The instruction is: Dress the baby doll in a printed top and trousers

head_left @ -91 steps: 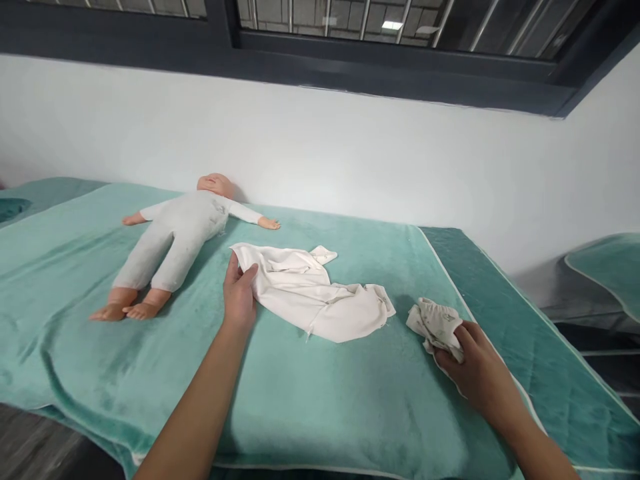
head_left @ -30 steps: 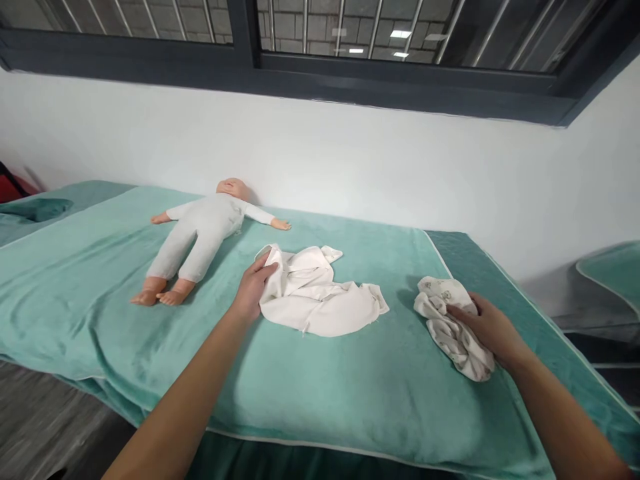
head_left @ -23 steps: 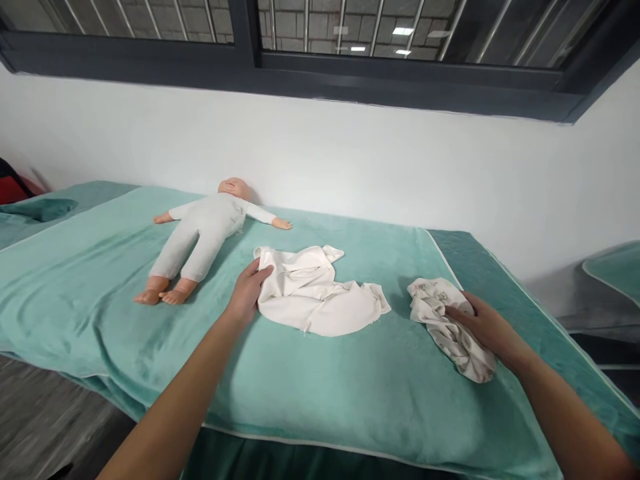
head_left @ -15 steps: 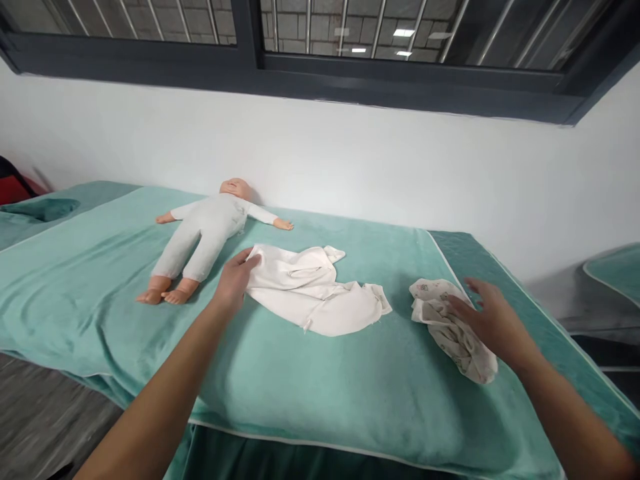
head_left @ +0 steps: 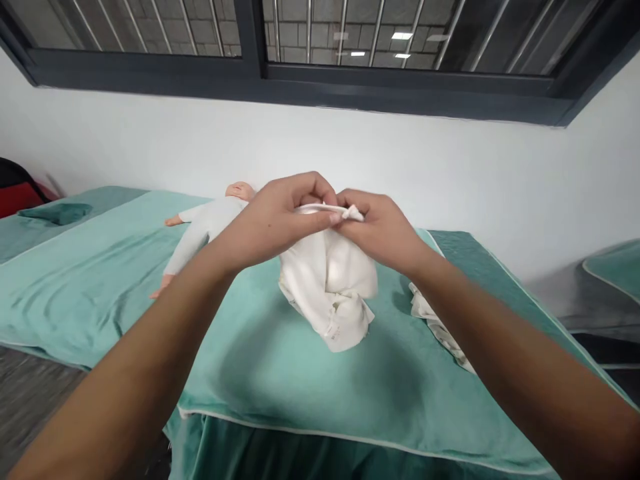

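A small white baby garment hangs in loose folds over the middle of the bed, faint print near its lower end. Pinched at its top edge, it is in the fingers of my left hand. My right hand meets the left one there, also closed on the edge, with a small bunch of cloth poking out between finger and thumb. Behind my left forearm a baby doll in white clothes lies on its back, partly covered from view. A crumpled patterned cloth lies to the right, half hidden by my right forearm.
A green cover is spread over the bed, its front edge dropping toward the floor. Along the back runs a white wall below a dark window frame. A red and black object sits at the far left.
The white garment has been lifted off the bed and bunched. My right hand has left the patterned cloth and come across to the garment; my left hand has moved right and up.
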Motion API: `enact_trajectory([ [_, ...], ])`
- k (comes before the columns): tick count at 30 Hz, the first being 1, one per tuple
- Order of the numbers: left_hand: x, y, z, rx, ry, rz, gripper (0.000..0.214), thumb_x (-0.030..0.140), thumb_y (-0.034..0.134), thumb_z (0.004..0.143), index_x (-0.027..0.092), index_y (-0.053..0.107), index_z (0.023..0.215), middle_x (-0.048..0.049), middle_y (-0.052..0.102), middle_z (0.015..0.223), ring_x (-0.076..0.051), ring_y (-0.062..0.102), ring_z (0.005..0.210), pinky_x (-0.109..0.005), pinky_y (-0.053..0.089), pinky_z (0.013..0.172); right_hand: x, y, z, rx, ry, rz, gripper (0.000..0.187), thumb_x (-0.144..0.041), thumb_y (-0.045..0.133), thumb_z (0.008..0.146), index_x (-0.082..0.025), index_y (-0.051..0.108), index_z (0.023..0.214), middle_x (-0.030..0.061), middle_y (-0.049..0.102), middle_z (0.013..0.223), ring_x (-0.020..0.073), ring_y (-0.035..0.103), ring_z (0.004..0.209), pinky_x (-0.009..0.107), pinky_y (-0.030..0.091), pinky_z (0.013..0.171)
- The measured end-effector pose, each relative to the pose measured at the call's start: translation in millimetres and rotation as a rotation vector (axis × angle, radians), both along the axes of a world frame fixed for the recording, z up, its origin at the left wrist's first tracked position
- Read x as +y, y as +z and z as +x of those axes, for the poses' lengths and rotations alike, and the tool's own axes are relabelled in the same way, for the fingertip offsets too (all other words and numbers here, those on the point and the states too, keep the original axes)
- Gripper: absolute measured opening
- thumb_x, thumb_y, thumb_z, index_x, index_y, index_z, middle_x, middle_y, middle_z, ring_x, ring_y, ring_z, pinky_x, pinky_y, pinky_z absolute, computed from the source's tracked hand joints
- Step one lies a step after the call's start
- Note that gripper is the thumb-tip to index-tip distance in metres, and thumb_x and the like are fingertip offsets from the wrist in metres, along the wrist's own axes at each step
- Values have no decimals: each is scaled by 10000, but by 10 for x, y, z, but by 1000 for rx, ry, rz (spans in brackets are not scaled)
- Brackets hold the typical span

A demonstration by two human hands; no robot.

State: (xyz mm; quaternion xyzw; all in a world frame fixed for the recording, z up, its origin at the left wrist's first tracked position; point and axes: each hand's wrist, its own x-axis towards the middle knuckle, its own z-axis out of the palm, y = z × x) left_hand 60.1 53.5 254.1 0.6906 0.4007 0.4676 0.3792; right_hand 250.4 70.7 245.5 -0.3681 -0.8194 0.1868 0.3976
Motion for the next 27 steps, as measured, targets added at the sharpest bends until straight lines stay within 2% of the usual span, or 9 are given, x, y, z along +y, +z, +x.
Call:
enact_trajectory([
  [4,68,-231,-198,34,-2,-123,216,278,813,718,222,700,893,21,588,647,-156,557,588,-267,439,579,98,92,107,82,-178,122,167,-169,551,822,-211,686,911,13,688,919,193,623,885,318,481,789],
  [6,135,-416,-297,139,-14,-182,149,275,780,735,216,695,843,21,556,610,-147,503,536,-274,391,558,118,83,213,110,-261,152,197,-140,528,807,-210,683,906,20,687,928,195,622,886,323,476,789],
  [7,170,-509,-332,199,28,-157,106,259,756,743,215,696,818,12,563,614,-159,512,550,-285,386,572,117,65,266,112,-294,152,201,-136,523,808,-210,683,903,23,687,928,198,622,885,326,475,786],
  [9,238,-676,-369,301,235,13,76,207,708,743,219,696,817,-8,590,642,-215,579,657,-308,401,640,91,8,362,88,-340,133,196,-148,523,820,-214,687,905,27,690,920,205,622,875,331,474,772],
  [12,328,-823,-393,356,599,317,206,156,666,730,237,677,918,-26,621,725,-282,633,874,-326,414,746,15,-92,486,38,-407,96,191,-191,536,853,-230,700,941,27,698,910,208,617,841,328,465,731],
  [15,396,-831,-456,356,746,473,240,150,630,747,253,640,964,-39,640,828,-271,626,925,-343,420,789,-61,-154,626,25,-497,89,209,-232,530,889,-249,709,996,23,698,902,200,602,793,323,444,683],
  [20,407,-703,-567,233,797,603,161,166,602,789,253,581,922,-63,626,987,-253,599,1005,-363,431,862,-168,-183,860,43,-597,137,254,-234,500,899,-277,715,1027,9,698,915,201,600,806,319,428,668],
  [24,350,-628,-527,62,737,548,108,242,621,860,270,572,952,-28,628,940,-222,611,945,-343,433,838,-250,-204,936,99,-625,99,156,-288,552,876,-264,704,901,3,656,832,193,574,767,297,405,622],
  [27,279,-572,-444,-9,649,491,144,364,657,881,270,589,966,5,631,871,-192,602,873,-316,431,779,-292,-220,916,214,-528,-45,134,-344,612,855,-244,638,769,-13,560,711,162,512,664,276,362,561],
])
